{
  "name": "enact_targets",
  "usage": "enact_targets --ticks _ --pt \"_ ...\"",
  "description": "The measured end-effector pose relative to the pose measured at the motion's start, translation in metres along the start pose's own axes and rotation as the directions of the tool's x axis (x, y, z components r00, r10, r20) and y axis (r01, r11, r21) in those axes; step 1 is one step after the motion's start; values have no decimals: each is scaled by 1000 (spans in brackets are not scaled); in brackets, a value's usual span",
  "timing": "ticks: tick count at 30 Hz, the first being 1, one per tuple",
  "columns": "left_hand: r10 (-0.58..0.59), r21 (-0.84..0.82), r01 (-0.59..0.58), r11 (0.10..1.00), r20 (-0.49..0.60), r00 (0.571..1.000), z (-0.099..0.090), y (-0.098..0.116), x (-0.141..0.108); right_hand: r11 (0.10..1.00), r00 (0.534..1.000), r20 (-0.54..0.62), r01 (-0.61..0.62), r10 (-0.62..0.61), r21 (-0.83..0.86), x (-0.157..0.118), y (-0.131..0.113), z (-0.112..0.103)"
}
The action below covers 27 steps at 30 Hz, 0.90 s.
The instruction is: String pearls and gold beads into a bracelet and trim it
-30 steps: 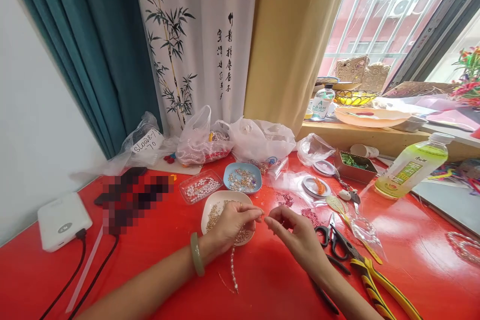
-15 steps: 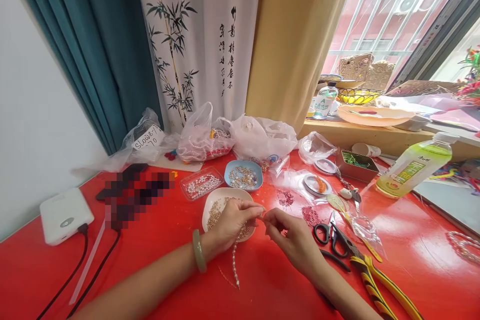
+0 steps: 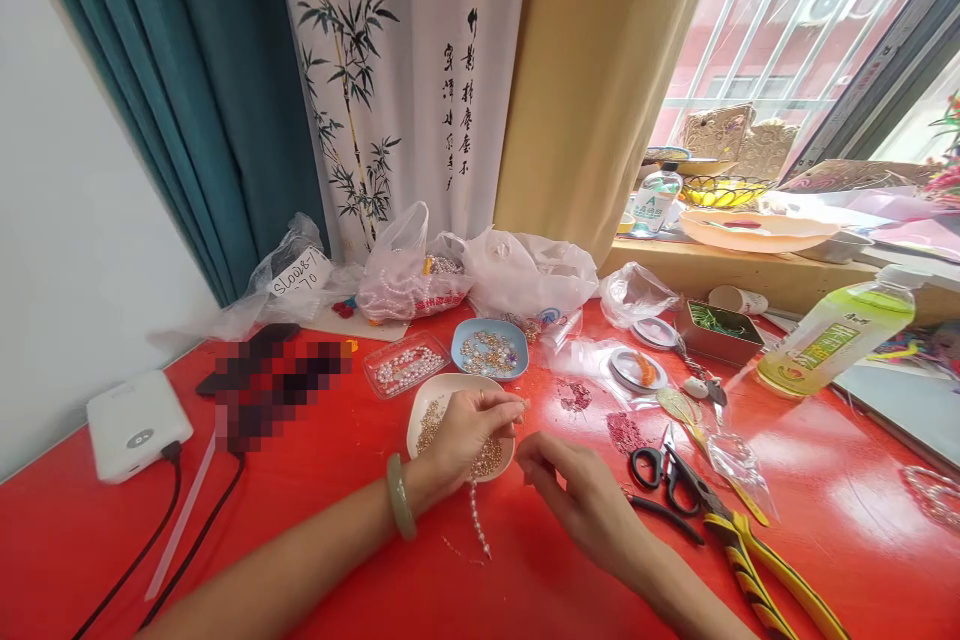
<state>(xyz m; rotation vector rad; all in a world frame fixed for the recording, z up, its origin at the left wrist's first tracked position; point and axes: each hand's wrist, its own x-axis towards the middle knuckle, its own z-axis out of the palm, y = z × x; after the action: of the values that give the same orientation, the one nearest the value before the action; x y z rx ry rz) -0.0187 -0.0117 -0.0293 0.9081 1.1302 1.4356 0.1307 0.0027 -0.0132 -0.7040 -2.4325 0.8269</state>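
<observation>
Over a cream dish (image 3: 463, 383) of small gold beads, my left hand (image 3: 461, 435) is closed in a pinch, thumb against forefinger. A strand of white pearl beads (image 3: 478, 520) hangs from beneath it towards the red table. Thin pink thread (image 3: 459, 550) lies near the strand's lower end. To the right, my right hand (image 3: 574, 480) has its fingers curled and tips together, a short gap from the left fingertips. Whatever it pinches is too small to make out. Behind the dish are a blue dish (image 3: 469, 328) of mixed beads and a clear box (image 3: 373, 382) of pearls.
Scissors (image 3: 649, 468) and yellow-black pliers (image 3: 750, 560) lie right of my right hand, with small dark red bead piles (image 3: 624, 432) beyond. A green drink bottle (image 3: 840, 330) stands farther right. Plastic bags (image 3: 525, 275) line the back; a white device (image 3: 139, 425) with cables sits left.
My right hand has moved slightly down and away from the left fingertips, opening a gap between the hands. The left hand stays over the dish, and the hanging strand has shifted slightly right.
</observation>
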Motion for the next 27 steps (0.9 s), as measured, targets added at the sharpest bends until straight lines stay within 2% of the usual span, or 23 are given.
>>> enact_targets --ticks 3,5,7,10,13,16,18,21,27 --pt "13 -49 -14 999 -31 999 -3 4 3 996 996 72 -65 61 58 1 -1 5" --pt "-4 -50 2 999 -34 999 -3 4 4 974 984 60 -173 166 143 4 3 6" --pt "-20 -11 19 1000 -30 999 -2 3 3 898 949 43 -309 311 314 7 6 4" --pt "-12 44 14 999 -33 999 3 2 -2 710 889 130 -433 440 555 10 8 0" --pt "-42 10 42 999 0 999 6 1 -6 598 875 194 -450 443 663 10 5 0" --pt "-85 -53 87 995 34 996 7 0 -7 509 856 204 -456 474 730 9 5 2" --pt "-73 -67 75 995 27 997 7 0 -6 462 838 207 -466 506 755 8 7 2" --pt "-70 -94 71 993 18 997 6 1 -5 444 830 206 -468 519 764 8 9 2" --pt "-74 -113 76 991 23 997 7 5 -9 470 838 182 -454 515 757 8 11 0"
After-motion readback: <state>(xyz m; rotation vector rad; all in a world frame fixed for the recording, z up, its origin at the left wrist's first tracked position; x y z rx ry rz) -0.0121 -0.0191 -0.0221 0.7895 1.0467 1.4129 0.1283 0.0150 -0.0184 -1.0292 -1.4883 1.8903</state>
